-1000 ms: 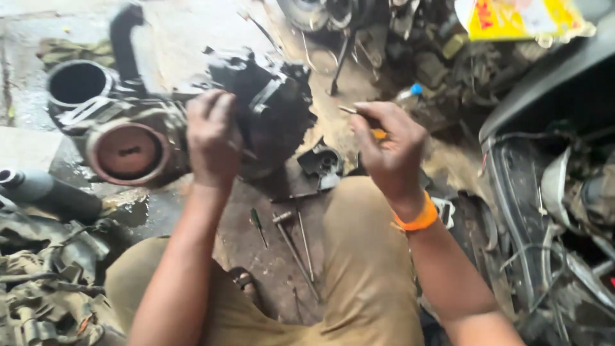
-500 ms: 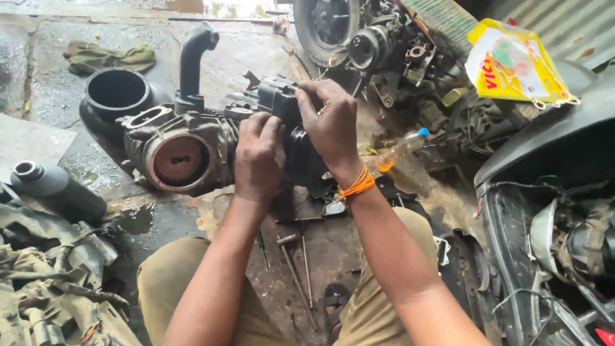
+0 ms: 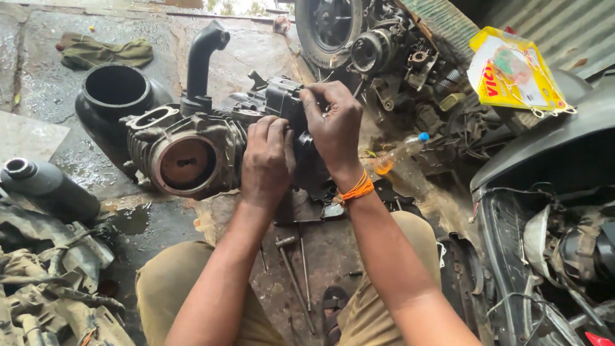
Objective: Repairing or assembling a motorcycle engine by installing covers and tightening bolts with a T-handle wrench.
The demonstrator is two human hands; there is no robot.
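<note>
Both hands work on a greasy engine block [image 3: 192, 150] lying on the wet concrete floor [image 3: 57, 134]. The left hand [image 3: 268, 160] has its grip closed over the dark casing at the block's 3 o'clock end. The right hand [image 3: 333, 125], an orange band [image 3: 356, 189] at its wrist, curls its fingers around the casing's upper edge. A plastic bottle [image 3: 400, 152] lies at 3 o'clock; long bolts [image 3: 291, 269] lie at 6 o'clock between the knees.

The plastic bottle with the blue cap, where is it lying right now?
In the head view, the plastic bottle lies tilted on the dirty floor just right of the right hand, below the pile of engine parts.
</note>
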